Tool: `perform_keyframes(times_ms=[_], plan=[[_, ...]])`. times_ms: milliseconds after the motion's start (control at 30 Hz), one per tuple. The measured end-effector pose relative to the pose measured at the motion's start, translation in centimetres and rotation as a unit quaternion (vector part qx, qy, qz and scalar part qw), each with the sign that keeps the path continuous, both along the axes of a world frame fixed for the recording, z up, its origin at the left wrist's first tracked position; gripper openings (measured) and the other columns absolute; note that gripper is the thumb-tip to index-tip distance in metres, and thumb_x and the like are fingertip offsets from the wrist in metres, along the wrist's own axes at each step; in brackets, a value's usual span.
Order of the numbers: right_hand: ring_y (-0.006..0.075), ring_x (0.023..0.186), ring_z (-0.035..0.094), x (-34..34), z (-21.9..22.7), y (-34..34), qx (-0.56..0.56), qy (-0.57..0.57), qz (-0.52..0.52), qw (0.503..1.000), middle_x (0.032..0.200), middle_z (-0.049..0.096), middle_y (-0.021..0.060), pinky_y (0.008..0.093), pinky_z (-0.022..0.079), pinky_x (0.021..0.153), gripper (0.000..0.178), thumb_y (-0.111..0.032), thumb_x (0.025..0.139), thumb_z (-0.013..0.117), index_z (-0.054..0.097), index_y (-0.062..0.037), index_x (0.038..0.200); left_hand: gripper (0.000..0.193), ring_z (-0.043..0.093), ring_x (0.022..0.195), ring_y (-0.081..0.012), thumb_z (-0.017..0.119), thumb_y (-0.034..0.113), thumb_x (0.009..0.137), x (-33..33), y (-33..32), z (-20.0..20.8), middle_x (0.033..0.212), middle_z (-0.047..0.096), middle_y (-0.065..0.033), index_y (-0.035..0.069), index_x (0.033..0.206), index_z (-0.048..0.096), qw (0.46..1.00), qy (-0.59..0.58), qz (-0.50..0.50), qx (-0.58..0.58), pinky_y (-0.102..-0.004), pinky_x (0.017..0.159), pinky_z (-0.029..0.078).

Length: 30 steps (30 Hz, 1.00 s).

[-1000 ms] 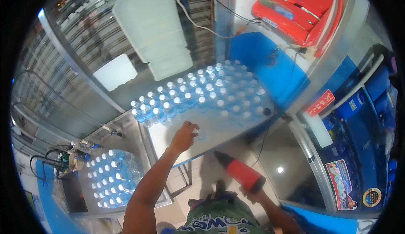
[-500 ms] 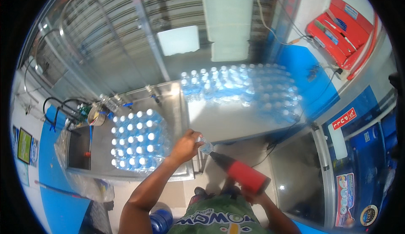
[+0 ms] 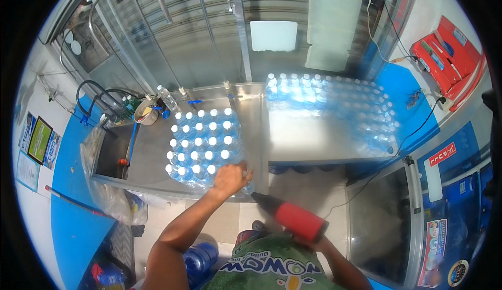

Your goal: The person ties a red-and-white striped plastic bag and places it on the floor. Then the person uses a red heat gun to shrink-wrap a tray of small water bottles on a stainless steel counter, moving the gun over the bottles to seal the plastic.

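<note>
In my right hand (image 3: 317, 244) is a red heat gun (image 3: 300, 220) with a black nozzle, pointing left and slightly away from me. My left hand (image 3: 230, 180) is closed on a small clear plastic bottle (image 3: 247, 187), at the near right corner of a group of bottles. Most of that bottle is hidden under the hand. The nozzle tip lies just right of it, apart from the fingers. White-capped water bottles (image 3: 200, 142) stand in rows on the steel sink counter (image 3: 149, 154).
More capped bottles (image 3: 308, 88) line the far and right sides of a steel table (image 3: 303, 138). A sink basin (image 3: 112, 154), taps (image 3: 194, 101) and a small tub (image 3: 146, 115) are left. A cord (image 3: 366, 183) trails right, below an open red case (image 3: 447, 54). A blue jug (image 3: 200, 257) sits on the floor.
My left hand has moved with the bottle from the gap beside the counter to the corner of the bottle group. The heat gun has shifted slightly left. The view has turned left.
</note>
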State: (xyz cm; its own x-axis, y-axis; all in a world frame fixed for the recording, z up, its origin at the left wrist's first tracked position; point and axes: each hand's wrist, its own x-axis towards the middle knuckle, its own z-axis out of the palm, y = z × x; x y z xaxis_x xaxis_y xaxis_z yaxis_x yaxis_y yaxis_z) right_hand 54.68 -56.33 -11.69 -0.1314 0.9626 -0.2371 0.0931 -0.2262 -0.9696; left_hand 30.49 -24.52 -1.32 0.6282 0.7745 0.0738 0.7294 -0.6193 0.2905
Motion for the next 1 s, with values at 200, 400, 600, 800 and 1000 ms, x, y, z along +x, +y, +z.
perform_keyframes(times_ms=[200, 400, 600, 800, 1000], plan=[[0.0279, 0.132, 0.061, -0.9, -1.2, 1.0, 0.035, -0.038, 0.02, 0.998, 0.138, 0.066, 0.0129, 0.0416, 0.046, 0.112, 0.054, -0.034, 0.097, 0.08, 0.063, -0.0062, 0.14, 0.04, 0.075, 0.068, -0.0403, 0.075, 0.044, 0.094, -1.8, -0.1, -1.2, 0.072, 0.074, -0.0186, 0.004, 0.096, 0.072, 0.999, -0.009, 0.037, 0.025, -0.0491, 0.066, 0.061], [0.0307, 0.133, 0.062, -0.9, 0.8, 1.0, 0.008, -0.101, 0.015, 0.995, 0.138, 0.067, 0.014, 0.0425, 0.046, 0.113, 0.053, -0.038, 0.098, 0.076, 0.063, -0.0075, 0.14, 0.041, 0.076, 0.074, -0.0371, 0.078, 0.046, 0.091, -2.9, 0.8, -2.1, 0.077, 0.076, -0.0177, 0.006, 0.099, 0.07, 0.999, -0.004, 0.049, 0.023, -0.0471, 0.067, 0.061], [0.0297, 0.132, 0.064, 0.4, 2.8, -0.7, -0.018, -0.174, -0.071, 0.982, 0.136, 0.069, 0.0135, 0.0426, 0.048, 0.111, 0.051, -0.037, 0.097, 0.076, 0.065, -0.0084, 0.138, 0.044, 0.075, 0.07, -0.0361, 0.085, 0.046, 0.086, -3.3, 1.5, -2.2, 0.075, 0.075, -0.0139, 0.007, 0.097, 0.07, 0.996, -0.006, 0.076, 0.048, -0.0468, 0.065, 0.059], [0.0307, 0.116, 0.073, 4.2, 1.2, -1.3, -0.102, -0.252, -0.092, 0.958, 0.125, 0.076, 0.0136, 0.0415, 0.056, 0.1, 0.054, -0.032, 0.088, 0.084, 0.068, -0.0069, 0.133, 0.044, 0.077, 0.081, -0.037, 0.084, 0.047, 0.087, -3.8, 0.8, -1.4, 0.086, 0.078, -0.0163, 0.008, 0.103, 0.07, 0.99, 0.024, 0.137, 0.029, -0.0469, 0.07, 0.06], [0.0386, 0.109, 0.073, 7.7, 1.5, 1.6, -0.012, -0.275, -0.17, 0.946, 0.117, 0.075, 0.0194, 0.0445, 0.058, 0.097, 0.055, -0.029, 0.082, 0.085, 0.068, -0.0053, 0.129, 0.048, 0.074, 0.093, -0.0393, 0.088, 0.044, 0.083, -3.1, -0.5, -2.0, 0.099, 0.077, -0.0165, 0.008, 0.109, 0.07, 0.982, 0.008, 0.179, 0.065, -0.0501, 0.077, 0.059]])
